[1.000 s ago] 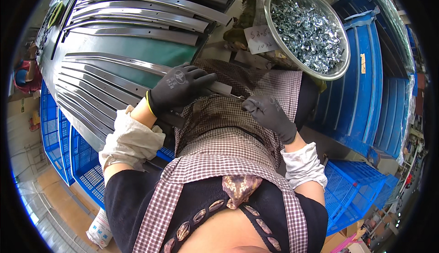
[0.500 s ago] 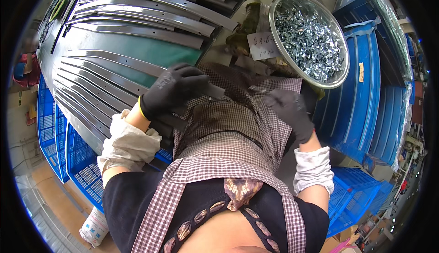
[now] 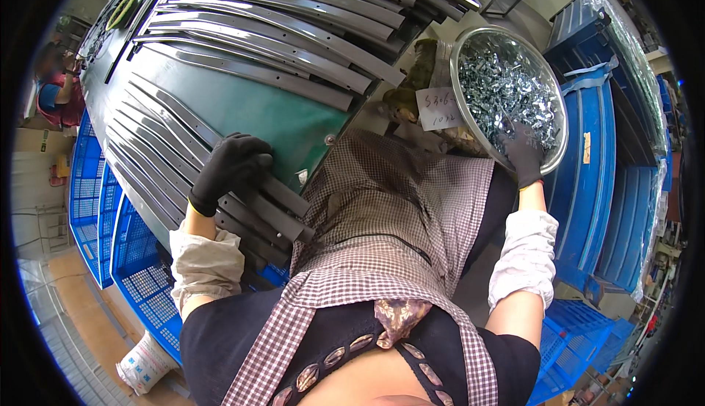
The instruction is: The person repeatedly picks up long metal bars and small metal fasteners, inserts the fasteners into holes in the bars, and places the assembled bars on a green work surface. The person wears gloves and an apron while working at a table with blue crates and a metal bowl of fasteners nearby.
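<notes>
My left hand (image 3: 233, 167), in a black glove, is closed over a long dark strip (image 3: 283, 194) at the table's near edge. Its fingers curl round the strip beside several similar strips (image 3: 158, 145) lying side by side. At the right, a round metal bowl (image 3: 564, 131) holds a heap of small shiny metal clips (image 3: 507, 87). My right hand (image 3: 524, 153), also gloved in black, reaches over the bowl's near rim. Its fingertips are down among the clips, so their grip is hidden.
More dark strips (image 3: 294, 31) spread across the far part of the green table (image 3: 294, 123). A white handwritten card (image 3: 439, 109) is beside the bowl. Blue bins (image 3: 591, 171) stand at the right, blue crates (image 3: 139, 281) at the left. Another person (image 3: 59, 94) is at far left.
My right hand has moved from above my lap up and right into the bowl. My left hand has shifted left and down onto the strips. The view has shifted slightly.
</notes>
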`<action>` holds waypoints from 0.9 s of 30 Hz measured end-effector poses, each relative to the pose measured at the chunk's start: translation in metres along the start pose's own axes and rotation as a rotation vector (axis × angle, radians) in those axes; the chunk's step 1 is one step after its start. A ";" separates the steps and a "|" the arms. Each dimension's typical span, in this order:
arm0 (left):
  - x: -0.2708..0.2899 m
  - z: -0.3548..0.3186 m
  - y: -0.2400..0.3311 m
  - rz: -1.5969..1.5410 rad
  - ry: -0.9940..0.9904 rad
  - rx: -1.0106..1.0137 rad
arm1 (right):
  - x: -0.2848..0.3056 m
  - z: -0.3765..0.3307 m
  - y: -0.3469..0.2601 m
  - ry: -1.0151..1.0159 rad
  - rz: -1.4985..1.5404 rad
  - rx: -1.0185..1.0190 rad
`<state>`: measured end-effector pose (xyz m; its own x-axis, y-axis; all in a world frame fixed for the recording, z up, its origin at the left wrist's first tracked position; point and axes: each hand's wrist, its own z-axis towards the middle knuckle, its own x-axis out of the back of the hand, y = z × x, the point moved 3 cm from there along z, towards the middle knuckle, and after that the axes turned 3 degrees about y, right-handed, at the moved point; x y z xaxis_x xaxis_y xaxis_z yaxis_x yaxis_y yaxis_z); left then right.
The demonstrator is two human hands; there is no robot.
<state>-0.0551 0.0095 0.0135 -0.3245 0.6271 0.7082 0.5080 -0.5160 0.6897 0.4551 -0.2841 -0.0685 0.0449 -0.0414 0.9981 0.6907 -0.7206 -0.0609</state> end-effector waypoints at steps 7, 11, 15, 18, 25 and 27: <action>0.000 0.071 0.014 0.525 0.443 -0.460 | 0.005 -0.001 0.009 0.077 0.315 0.017; -0.022 0.090 0.017 0.537 0.434 -0.572 | 0.011 -0.005 0.017 0.259 0.385 0.060; -0.031 0.092 0.016 0.598 0.318 -0.566 | -0.002 0.002 0.037 0.187 0.544 -0.042; -0.045 0.087 0.028 0.564 0.252 -0.634 | 0.001 0.001 0.027 0.269 0.605 -0.046; -0.089 0.080 0.073 0.384 0.209 -0.793 | 0.033 -0.017 0.003 0.197 1.278 -0.300; -0.097 0.080 0.071 0.336 0.115 -0.768 | 0.034 -0.025 0.007 0.135 1.457 -0.314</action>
<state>0.0768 -0.0412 -0.0182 -0.3538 0.3274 0.8761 -0.0774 -0.9438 0.3214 0.4436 -0.3074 -0.0353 0.4624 -0.8848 0.0580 -0.0797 -0.1066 -0.9911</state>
